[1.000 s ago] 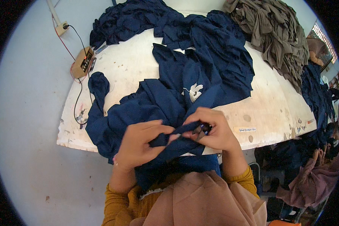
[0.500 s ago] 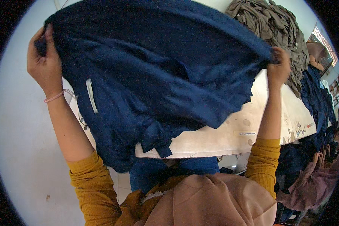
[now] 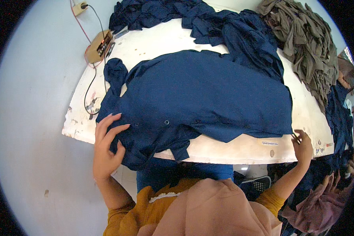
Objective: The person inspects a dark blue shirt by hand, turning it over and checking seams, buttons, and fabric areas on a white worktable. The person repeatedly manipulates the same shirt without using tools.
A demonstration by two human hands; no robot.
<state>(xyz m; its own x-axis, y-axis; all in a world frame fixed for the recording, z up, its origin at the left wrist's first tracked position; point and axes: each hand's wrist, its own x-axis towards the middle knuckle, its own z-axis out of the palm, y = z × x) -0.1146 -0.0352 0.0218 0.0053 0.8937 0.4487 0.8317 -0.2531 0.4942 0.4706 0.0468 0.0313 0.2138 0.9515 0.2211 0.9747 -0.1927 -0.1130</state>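
A navy blue shirt [image 3: 208, 90] lies spread across the pale table, with a sleeve sticking out at its far left. Small round ring marks run along its near side, and part of its left end hangs over the front edge. My left hand [image 3: 108, 147] rests on that left end, fingers spread and thumb apart. Beside the shirt's near right corner is my right hand [image 3: 303, 147], its fingers closed together. A small dark thing shows at those fingertips; whether it is a tool or a bit of cloth I cannot make out.
More navy cloth [image 3: 244, 35] is heaped along the table's [image 3: 224, 151] far side, with a brown-grey cloth pile [image 3: 303, 47] at far right. A brown box [image 3: 98, 47] with cables stands far left by the wall. A person in a mauve sleeve [image 3: 318, 208] is at right.
The shirt, held up and stretched between both hands before, now lies on the table. Both hands have come down and nearer; my left hand's fingers have opened from their grip.
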